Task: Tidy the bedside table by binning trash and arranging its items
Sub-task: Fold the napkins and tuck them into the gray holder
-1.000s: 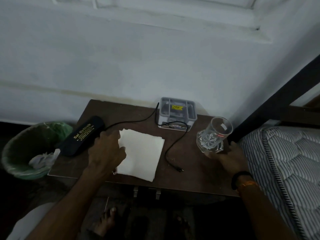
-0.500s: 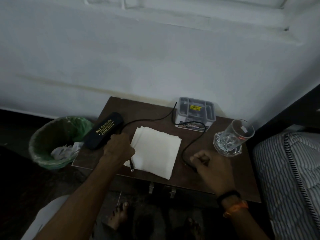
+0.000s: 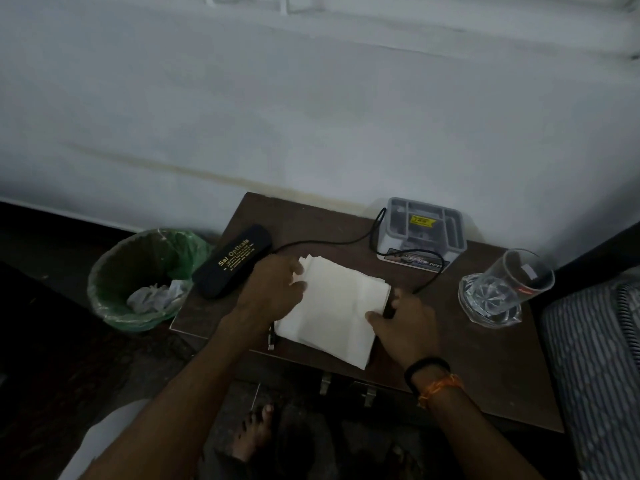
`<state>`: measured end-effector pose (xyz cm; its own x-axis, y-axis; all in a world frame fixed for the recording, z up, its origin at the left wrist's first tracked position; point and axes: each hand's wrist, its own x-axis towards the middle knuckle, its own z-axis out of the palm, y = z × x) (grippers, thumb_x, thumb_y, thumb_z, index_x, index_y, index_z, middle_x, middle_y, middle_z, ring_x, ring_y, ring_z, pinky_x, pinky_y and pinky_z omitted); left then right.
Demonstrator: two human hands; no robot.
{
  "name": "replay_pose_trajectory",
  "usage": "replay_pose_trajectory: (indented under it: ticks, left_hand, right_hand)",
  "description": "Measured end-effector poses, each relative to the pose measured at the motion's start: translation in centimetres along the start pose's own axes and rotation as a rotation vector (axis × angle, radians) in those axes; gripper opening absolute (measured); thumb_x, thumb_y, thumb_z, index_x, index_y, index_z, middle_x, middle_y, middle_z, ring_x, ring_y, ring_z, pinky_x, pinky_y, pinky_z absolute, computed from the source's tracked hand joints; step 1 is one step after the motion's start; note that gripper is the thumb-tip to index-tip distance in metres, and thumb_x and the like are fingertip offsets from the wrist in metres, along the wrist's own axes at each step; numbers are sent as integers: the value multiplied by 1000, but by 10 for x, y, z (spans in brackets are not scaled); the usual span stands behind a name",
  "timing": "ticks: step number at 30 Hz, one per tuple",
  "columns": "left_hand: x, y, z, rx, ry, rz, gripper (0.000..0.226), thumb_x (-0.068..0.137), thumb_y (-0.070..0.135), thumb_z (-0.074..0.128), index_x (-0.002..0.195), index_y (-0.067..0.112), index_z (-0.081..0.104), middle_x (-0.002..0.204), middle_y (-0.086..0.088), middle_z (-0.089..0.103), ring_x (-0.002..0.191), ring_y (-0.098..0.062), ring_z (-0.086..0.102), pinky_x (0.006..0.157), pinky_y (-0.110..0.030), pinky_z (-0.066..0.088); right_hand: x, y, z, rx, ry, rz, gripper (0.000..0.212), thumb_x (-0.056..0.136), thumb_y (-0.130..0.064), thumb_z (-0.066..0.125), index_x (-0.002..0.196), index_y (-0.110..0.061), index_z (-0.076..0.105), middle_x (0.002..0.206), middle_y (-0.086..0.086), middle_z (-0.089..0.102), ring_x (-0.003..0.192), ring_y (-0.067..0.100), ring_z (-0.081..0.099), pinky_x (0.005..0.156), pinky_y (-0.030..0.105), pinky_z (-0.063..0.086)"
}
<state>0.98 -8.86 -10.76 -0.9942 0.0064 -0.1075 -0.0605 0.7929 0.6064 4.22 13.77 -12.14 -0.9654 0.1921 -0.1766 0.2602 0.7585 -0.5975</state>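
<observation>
In the head view both hands frame the stack of white napkins in the middle of the bedside table, apparently to square its edges: the left hand rests fingers nearly straight on its far-left corner, while the right hand pinches the right edge, thumb on top, fingers curled beside it; the black cable runs from the grey organizer box behind the stack. The black spectacle case reads "Sai Opticals" in gold; the organizer's yellow sticker is illegible; the glass stands apart, right; crumpled trash already lies in the green-lined bin.
</observation>
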Motion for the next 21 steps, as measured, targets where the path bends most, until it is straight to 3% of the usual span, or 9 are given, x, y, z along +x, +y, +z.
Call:
replay_pose_trajectory:
  ticks: [2,4,7,9,11,17,21]
  left_hand:
    - [0,3,3,-119,-85,-24,27,87,21,70,112,14,63,102,1,61,91,-12,59,76,-23,49]
    - [-1,1,10,-82,-124,18,37,89,21,68,123,11,59,116,-4,61,101,-15,58,82,-24,47]
    - [0,-2,16,-11,-140,42,37,90,21,67,125,9,59,121,-6,62,103,-13,56,84,-21,41]
    - [1,-2,17,-4,-140,51,36,91,20,66,124,9,60,122,-5,63,107,-13,57,86,-20,41]
    - [3,-2,16,-4,-155,50,35,91,19,65,125,9,61,124,-5,63,112,-16,58,91,-21,42]
    - [3,-1,15,-37,-167,41,33,93,17,62,125,9,61,124,-6,63,111,-17,58,94,-26,46]
    - [4,2,12,-60,-176,11,33,94,15,59,127,10,58,123,-7,63,109,-18,59,94,-29,48]
  right_hand:
    - [1,-2,2,-14,3,42,46,76,-31,77,112,-10,60,112,7,66,102,26,63,72,25,42]
    - [3,-4,3,41,-14,92,47,75,-30,79,110,-6,59,101,5,65,94,22,61,65,24,38]
    - [7,-5,5,206,-36,169,34,71,-24,84,93,-7,65,80,-3,65,84,19,64,54,22,38]
    - [9,-7,5,299,-36,199,21,69,-20,86,78,-19,66,80,-3,69,83,20,68,58,24,46]
    - [8,-9,6,347,-15,198,24,68,-16,86,72,-24,63,78,-5,69,81,18,68,63,26,49]
    - [1,-19,2,226,51,75,19,70,-19,82,79,-17,66,70,-11,64,70,11,63,58,25,45]
    - [-2,-18,8,277,5,58,25,69,-17,83,87,-17,65,80,-10,66,75,8,63,57,23,44]
